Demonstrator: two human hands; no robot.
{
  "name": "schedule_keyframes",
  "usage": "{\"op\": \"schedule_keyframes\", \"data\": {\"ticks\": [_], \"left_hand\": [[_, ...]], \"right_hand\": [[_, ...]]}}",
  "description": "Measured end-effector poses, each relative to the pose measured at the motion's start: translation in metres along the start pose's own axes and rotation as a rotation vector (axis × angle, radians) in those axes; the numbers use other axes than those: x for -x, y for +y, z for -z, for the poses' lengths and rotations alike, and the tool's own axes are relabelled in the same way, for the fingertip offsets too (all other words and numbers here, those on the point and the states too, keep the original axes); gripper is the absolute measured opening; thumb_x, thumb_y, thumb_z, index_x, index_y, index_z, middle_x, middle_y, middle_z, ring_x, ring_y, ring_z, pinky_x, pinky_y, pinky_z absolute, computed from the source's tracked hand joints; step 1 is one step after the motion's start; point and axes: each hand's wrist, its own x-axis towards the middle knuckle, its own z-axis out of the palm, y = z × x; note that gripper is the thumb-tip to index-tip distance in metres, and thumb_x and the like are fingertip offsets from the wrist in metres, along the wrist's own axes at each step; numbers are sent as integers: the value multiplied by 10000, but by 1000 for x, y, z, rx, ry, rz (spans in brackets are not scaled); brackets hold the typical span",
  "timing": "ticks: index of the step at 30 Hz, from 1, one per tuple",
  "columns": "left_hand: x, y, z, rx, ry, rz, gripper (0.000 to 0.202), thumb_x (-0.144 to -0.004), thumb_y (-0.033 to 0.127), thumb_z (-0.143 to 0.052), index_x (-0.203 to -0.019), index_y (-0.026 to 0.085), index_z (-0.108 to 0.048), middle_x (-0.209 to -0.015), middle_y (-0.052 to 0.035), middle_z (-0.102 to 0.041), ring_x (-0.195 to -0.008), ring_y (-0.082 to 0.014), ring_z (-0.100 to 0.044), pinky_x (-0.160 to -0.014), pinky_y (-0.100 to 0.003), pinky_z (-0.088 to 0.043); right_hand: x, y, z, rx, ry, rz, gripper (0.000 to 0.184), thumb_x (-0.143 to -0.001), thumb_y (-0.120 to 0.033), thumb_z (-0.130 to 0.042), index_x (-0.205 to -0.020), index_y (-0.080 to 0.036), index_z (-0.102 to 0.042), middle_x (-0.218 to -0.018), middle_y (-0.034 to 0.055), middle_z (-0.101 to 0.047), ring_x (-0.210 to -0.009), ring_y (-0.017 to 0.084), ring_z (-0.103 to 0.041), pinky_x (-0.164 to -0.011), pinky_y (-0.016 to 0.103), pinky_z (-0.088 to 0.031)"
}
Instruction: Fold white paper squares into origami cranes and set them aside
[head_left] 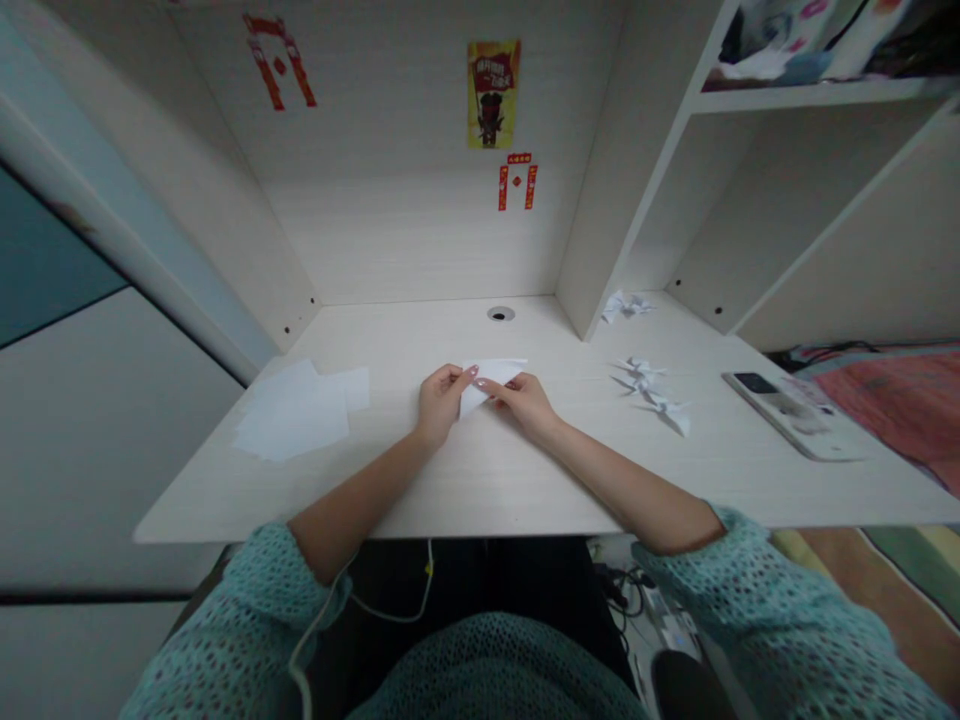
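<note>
Between my hands, just above the desk, is a white sheet of paper (471, 400) that looks folded into a triangle. My left hand (442, 402) pinches its left side between thumb and fingers. My right hand (523, 402) grips it from the right, the thumb lying across the paper and the fingers partly hidden beneath. Both thumbs nearly meet near the paper's middle. To the left lies a spread of loose white paper sheets (296, 412). On the right side of the desk sit several small folded white paper figures (639, 378), spiky in shape.
More folded paper figures (628, 306) stand by the shelf divider (637, 200). A phone (787, 415) lies at the right of the white desk (480, 490). A round cable hole (501, 314) is at the back. A white cable (397, 617) hangs below the front edge.
</note>
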Motion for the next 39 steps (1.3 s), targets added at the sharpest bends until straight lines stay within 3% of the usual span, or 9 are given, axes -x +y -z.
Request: {"op": "schedule_keyframes", "data": {"ticks": [6, 13, 20, 26, 32, 36, 39], "left_hand": [[3, -4, -3, 33, 13, -2, 351, -667, 448, -673, -586, 170, -476, -528, 50, -446, -487, -70, -386, -461, -203, -267], [-4, -8, 1, 75, 61, 2, 355, -658, 459, -668, -602, 175, -463, -550, 47, -461, -516, -77, -403, -487, -200, -296], [-3, -5, 1, 46, 79, 9, 371, -664, 485, -655, -602, 181, -452, -545, 46, -450, -509, -80, -394, -486, -204, -301], [-2, -2, 2, 37, 80, -61, 370, -672, 458, -660, -577, 180, -435, -523, 55, -413, -500, -75, -379, -485, -202, -290], [-3, 0, 3, 32, -20, 12, 347, -679, 470, -653, -608, 179, -477, -551, 44, -482, -530, -81, -441, -520, -199, -338], [-2, -1, 2, 18, -153, 60, 333, -646, 442, -694, -795, 154, -619, -761, -25, -649, -702, -137, -569, -638, -230, -415], [-2, -4, 2, -64, -200, 81, 375, -643, 451, -694, -846, 136, -670, -835, -63, -679, -762, -176, -591, -677, -263, -435]], "right_hand": [[1, 3, -2, 23, 39, -12, 404, -561, -518, -715, -603, -127, -622, -559, 7, -576, -474, 77, -394, -456, 228, -249], [3, -4, 1, 83, 15, -29, 410, -559, -536, -711, -521, -149, -584, -428, -41, -437, -425, 59, -287, -436, 235, -164], [-2, -6, 8, 118, -61, -13, 406, -589, -548, -685, -526, -154, -613, -469, -11, -516, -451, 79, -355, -454, 234, -238], [-1, -8, 9, 160, -26, 41, 367, -592, -513, -699, -563, -151, -640, -514, -1, -568, -475, 88, -402, -487, 239, -275], [-1, -3, 10, 141, 0, 139, 365, -636, -503, -676, -537, -159, -608, -506, -9, -567, -478, 93, -433, -509, 242, -308], [-2, 0, 11, 100, 40, 144, 365, -648, -503, -669, -550, -157, -611, -520, -2, -571, -484, 94, -437, -505, 242, -306], [-3, 0, 11, 61, 54, 125, 358, -641, -496, -678, -543, -160, -606, -513, -7, -555, -480, 91, -423, -502, 244, -298]]}}
